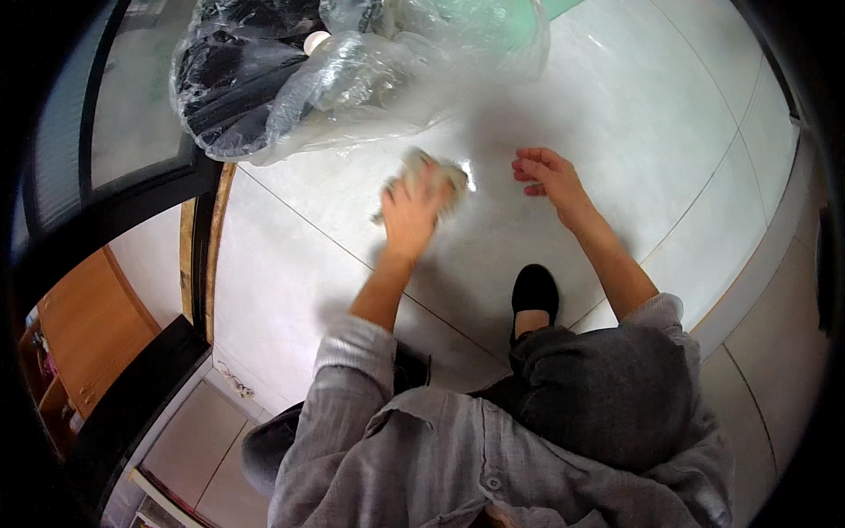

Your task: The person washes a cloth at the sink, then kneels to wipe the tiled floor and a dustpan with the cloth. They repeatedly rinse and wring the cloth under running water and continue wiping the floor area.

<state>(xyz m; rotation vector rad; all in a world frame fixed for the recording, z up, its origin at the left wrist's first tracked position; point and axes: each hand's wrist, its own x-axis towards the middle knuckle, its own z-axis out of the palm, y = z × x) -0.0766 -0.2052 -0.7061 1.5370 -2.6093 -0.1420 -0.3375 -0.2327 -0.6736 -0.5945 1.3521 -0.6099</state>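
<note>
My left hand (pixel 410 214) is on a crumpled beige cloth (pixel 454 179), gripping it against the glossy white tiled floor (pixel 317 198). Both the hand and the cloth are blurred by motion. Off to the right, my right hand (pixel 548 178) hangs over the floor with its fingers bent and somewhat apart, holding nothing. Beyond both hands lies a large clear plastic wrap (pixel 356 72), with something black (pixel 231 99) inside it. A small round white piece (pixel 317 43) shows there too.
A black-framed glass panel (pixel 138 99) borders the left side, near a wooden cabinet (pixel 99 323). A pale green surface (pixel 518 26) shows behind the plastic. My black shoe (pixel 536 290) stands between my arms. A low raised edge (pixel 739 290) curves along the right.
</note>
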